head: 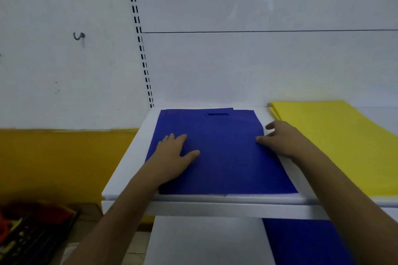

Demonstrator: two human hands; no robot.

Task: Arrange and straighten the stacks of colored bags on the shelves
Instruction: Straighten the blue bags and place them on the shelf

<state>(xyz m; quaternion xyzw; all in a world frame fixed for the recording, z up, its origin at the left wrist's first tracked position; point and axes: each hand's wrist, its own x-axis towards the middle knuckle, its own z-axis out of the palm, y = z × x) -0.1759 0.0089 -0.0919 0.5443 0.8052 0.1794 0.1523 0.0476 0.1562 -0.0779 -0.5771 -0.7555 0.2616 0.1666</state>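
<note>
A stack of blue bags (pixel 224 153) lies flat on the white shelf (pixel 129 165), its cut-out handle toward the back wall. My left hand (pixel 174 153) rests flat on the stack's left part, fingers straight. At the stack's right edge my right hand (pixel 282 140) touches the bags, thumb on top and fingers spread along the side. A stack of yellow bags (pixel 336 142) lies to the right on the same shelf. Another blue stack (pixel 305 241) sits on the shelf below, at the lower right.
A white back panel with a slotted upright (pixel 140 38) rises behind the shelf. A small hook (pixel 79 35) hangs on the wall at left. Below left, a dark crate (pixel 32 234) with red and yellow items sits on the floor beside a yellow wall band.
</note>
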